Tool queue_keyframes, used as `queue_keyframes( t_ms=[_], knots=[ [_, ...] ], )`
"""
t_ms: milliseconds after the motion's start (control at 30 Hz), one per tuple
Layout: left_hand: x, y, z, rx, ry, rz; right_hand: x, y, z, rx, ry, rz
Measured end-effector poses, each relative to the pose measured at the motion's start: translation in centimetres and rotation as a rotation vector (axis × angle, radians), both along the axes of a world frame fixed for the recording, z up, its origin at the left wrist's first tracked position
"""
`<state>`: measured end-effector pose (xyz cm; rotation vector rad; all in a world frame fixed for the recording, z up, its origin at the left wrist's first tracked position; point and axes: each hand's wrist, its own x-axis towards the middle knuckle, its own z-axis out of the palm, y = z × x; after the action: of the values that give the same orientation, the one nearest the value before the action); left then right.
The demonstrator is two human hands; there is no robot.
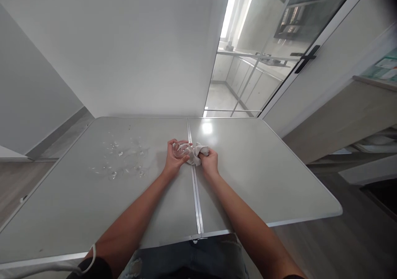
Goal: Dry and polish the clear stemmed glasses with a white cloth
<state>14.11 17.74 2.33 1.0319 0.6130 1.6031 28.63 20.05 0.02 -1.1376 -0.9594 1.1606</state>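
My left hand [173, 157] is wrapped around a small clear glass [182, 150] held over the middle of the grey folding table [263, 175]. My right hand [210, 159] grips a crumpled light grey cloth [195, 154] that is pressed against the glass's right side. Both hands sit close together, just above the table's centre seam. Several more clear glasses [124, 159] stand in a loose group on the table to the left of my left hand.
A white wall stands right behind the table. A glass sliding door [279, 51] with a black handle opens at the back right onto a kitchen. A wooden shelf unit [366, 117] is at the right. Wood floor surrounds the table.
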Motion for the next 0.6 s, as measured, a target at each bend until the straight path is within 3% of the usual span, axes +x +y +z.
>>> queue_keyframes(
  t_ms=[233, 433, 600],
  knots=[
    [-0.44, 0.13, 0.08, -0.008, -0.03, 0.007, -0.24, 0.34, 0.32, 0.085, 0.1, 0.149],
    [-0.49, 0.29, -0.2, 0.009, -0.016, 0.024, 0.27, 0.37, -0.18, -0.008, -0.113, 0.007],
    [-0.54, 0.33, -0.09, -0.007, -0.025, 0.012, 0.36, 0.2, 0.53, 0.12, -0.065, 0.101]
  ],
)
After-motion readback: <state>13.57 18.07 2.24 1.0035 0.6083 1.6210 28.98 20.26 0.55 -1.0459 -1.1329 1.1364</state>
